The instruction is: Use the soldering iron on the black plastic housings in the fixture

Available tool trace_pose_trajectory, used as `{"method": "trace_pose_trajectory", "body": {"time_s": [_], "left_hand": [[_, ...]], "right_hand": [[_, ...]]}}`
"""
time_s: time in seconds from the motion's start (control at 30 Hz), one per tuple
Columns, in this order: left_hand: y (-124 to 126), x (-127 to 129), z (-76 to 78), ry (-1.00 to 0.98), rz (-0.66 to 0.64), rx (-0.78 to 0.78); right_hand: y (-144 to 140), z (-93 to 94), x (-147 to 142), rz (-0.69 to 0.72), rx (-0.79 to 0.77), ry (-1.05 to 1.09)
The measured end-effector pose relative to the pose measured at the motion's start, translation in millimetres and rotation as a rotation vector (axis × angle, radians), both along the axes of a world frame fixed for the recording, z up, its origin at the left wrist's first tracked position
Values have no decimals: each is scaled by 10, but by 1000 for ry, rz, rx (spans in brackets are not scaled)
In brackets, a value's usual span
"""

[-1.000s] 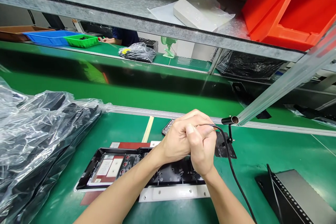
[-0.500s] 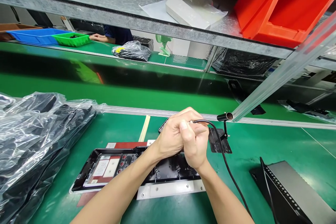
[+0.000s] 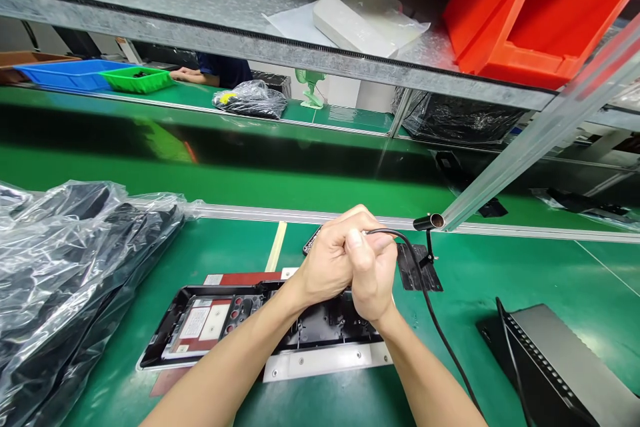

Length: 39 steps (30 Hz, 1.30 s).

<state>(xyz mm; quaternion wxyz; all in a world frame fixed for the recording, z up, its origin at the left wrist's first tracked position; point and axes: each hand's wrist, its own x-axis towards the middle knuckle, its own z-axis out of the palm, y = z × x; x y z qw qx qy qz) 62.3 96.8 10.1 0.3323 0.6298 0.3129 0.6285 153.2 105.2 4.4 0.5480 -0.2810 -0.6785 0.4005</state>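
My left hand [image 3: 333,253] and my right hand [image 3: 373,277] are pressed together, fingers closed around the end of a black cable [image 3: 427,297]. A small pale bit shows where the cable enters my grip; whatever else lies inside is hidden. From there the cable arcs over and runs down to the lower right. Beneath my hands lies a long black plastic housing [image 3: 170,320], open side up, with a framed window and red-ringed buttons at its left part. My forearms cover part of it. It rests on a fixture with a white metal strip [image 3: 320,363] along the front.
At left, plastic-wrapped black parts [image 3: 85,280] are piled. A tube holder [image 3: 429,221] stands behind my right hand, and a black-and-grey box [image 3: 560,360] sits at right. Overhead, a metal shelf [image 3: 175,20] carries a red bin [image 3: 525,20]. Across the bench, a co-worker's hand [image 3: 187,75] is visible.
The view has shifted very slightly. Both hands stay clasped around the cable end in nearly the same place above the housing.
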Motion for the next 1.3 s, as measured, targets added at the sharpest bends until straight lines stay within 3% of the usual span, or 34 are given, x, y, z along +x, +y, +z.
{"method": "trace_pose_trajectory", "body": {"time_s": [1.3], "left_hand": [[-18, -34, 16, 165, 123, 87]], "right_hand": [[23, -4, 0, 73, -12, 29]]}}
